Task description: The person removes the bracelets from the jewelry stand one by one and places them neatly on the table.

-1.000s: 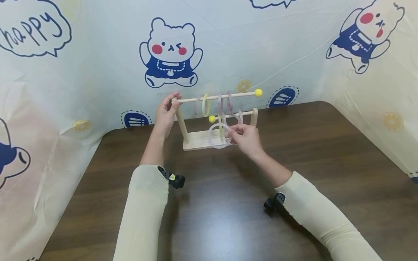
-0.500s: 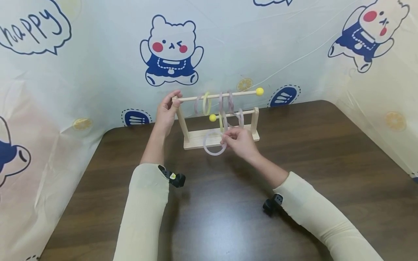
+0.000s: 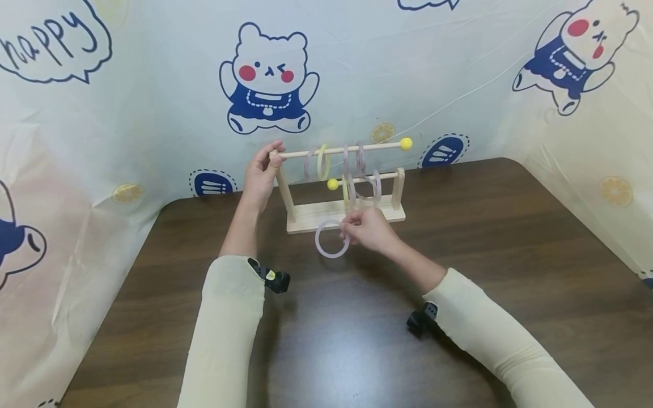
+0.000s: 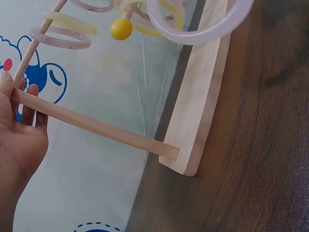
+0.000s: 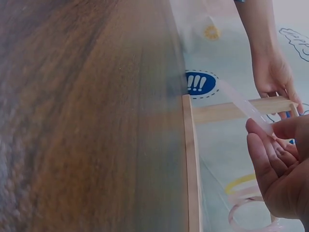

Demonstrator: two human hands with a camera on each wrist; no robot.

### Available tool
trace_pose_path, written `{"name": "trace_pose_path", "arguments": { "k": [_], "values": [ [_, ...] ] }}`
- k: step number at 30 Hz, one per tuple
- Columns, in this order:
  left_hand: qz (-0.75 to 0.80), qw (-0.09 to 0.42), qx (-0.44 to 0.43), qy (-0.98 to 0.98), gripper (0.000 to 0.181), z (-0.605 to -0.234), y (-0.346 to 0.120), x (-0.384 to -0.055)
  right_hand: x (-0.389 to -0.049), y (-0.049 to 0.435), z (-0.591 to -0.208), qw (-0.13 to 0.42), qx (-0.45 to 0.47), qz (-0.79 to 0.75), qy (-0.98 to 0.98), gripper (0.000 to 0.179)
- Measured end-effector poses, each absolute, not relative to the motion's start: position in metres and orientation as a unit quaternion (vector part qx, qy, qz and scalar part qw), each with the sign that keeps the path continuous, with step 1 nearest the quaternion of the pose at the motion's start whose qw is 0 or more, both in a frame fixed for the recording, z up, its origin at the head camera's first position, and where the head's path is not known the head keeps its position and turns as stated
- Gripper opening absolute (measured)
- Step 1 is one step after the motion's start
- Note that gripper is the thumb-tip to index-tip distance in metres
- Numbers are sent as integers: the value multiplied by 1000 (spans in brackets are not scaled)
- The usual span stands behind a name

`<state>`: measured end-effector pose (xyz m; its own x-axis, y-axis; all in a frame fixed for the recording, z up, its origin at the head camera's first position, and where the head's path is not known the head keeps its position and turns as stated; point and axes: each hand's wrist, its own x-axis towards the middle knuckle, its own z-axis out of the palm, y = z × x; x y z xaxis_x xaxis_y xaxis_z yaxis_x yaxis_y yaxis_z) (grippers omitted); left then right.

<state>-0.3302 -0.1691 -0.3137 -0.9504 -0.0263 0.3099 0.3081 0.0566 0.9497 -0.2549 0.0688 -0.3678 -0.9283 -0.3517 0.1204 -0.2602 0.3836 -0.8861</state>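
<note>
A two-tier wooden bangle stand (image 3: 311,219) stands near the table's back edge. My left hand (image 3: 259,177) holds the top of its left post (image 4: 91,124), with thumb and fingers on either side. In front of the base, my right hand (image 3: 373,229) pinches a pale lilac bangle (image 3: 332,255) by its edge, apart from both rods. On the upper rod hang a yellow bangle (image 3: 320,164) and several purplish ones. The lower rod carries a yellow bangle (image 3: 345,191) and several lilac ones (image 3: 378,187). In the right wrist view, the held bangle (image 5: 244,105) appears edge-on between thumb and fingers.
The upper rod ends in a yellow ball (image 3: 406,144) at right, the lower one in another yellow ball (image 3: 333,184) at left. A printed cloth (image 3: 163,113) hangs behind the dark wooden table (image 3: 326,328).
My right hand has drawn the lilac bangle down and slightly left, away from the lower rod, to the front of the base. The left hand stays on the post.
</note>
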Motion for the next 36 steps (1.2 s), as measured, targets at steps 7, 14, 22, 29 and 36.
{"name": "trace_pose_path", "arguments": {
  "k": [7,14,22,29,36],
  "values": [
    [-678,124,-95,-718,37,-312,-168,-331,-257,67,-370,67,-193,-493,846,14],
    [-685,126,-101,-711,36,-312,-167,-331,-258,66,-375,81,-207,-454,863,14],
    [-686,131,-105,-708,36,-312,-166,-331,-259,66,-381,100,-206,-430,873,14],
    [-679,128,-96,-717,37,-312,-166,-328,-259,64,-385,113,-208,-419,877,15],
    [-682,126,-98,-713,37,-312,-168,-328,-259,60,-385,90,-216,-375,897,19]
  ]
}}
